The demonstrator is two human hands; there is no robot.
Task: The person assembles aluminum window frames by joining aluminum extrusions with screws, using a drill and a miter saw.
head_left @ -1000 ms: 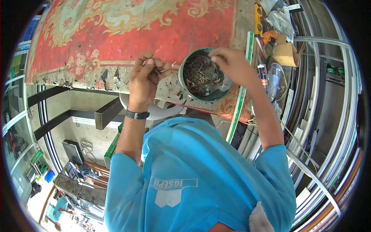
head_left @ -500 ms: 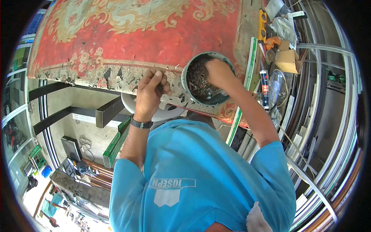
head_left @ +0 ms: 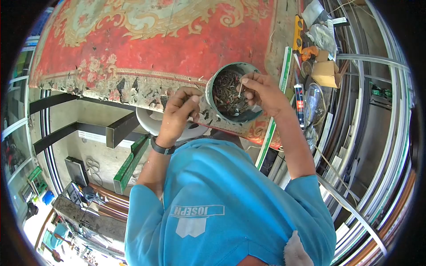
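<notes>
A round bucket (head_left: 210,94) stands at the table's near edge, filled with a mix of small screws and scrap bits (head_left: 228,91). Over its right side, my right hand (head_left: 265,94) pinches a small, thin, screw-like metal piece (head_left: 240,91) between thumb and fingers. To the left of the bucket, my left hand (head_left: 179,113) is closed with its fingers curled, just above the table edge. Whatever it may hold is hidden inside the fingers.
A worn red floral cover (head_left: 173,53) lies over the table. To the right are a green-white strip (head_left: 275,102), a sealant tube (head_left: 299,104), a yellow level (head_left: 298,33), a cardboard box (head_left: 326,73) and long metal profiles. Dark metal bars (head_left: 122,128) jut out at left.
My right hand has come up out of the bucket's contents, now with a small metal piece in its fingertips. My left hand has shifted slightly and stays closed.
</notes>
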